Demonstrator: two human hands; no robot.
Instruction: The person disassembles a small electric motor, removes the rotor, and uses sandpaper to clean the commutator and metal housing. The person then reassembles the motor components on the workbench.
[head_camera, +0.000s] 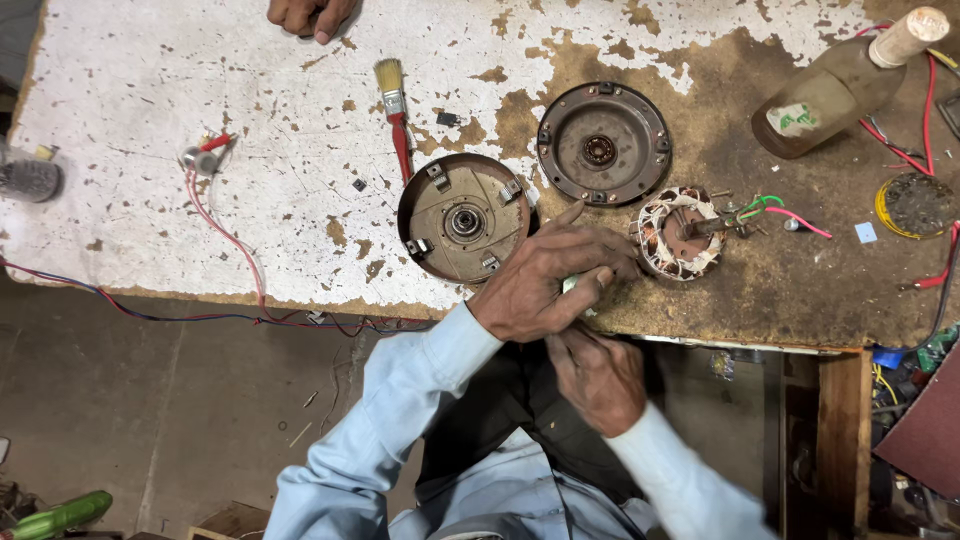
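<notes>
My left hand (545, 280) is at the worn table's near edge, its fingers curled around a small pale green object (570, 285) that is mostly hidden. My right hand (598, 375) sits just below it, off the table's edge, fingertips touching the same object. Next to the left hand lies a round motor cover (462, 217) with a bearing in its middle. A second round cover (603, 143) lies behind. A wound stator (680, 233) with copper coils and coloured wires rests right of the left hand.
A red-handled paintbrush (395, 115) lies behind the nearer cover. A corked bottle (850, 85) lies at the far right beside red wires. A small part with red leads (205, 158) sits at left. Another person's hand (310, 15) rests on the far edge.
</notes>
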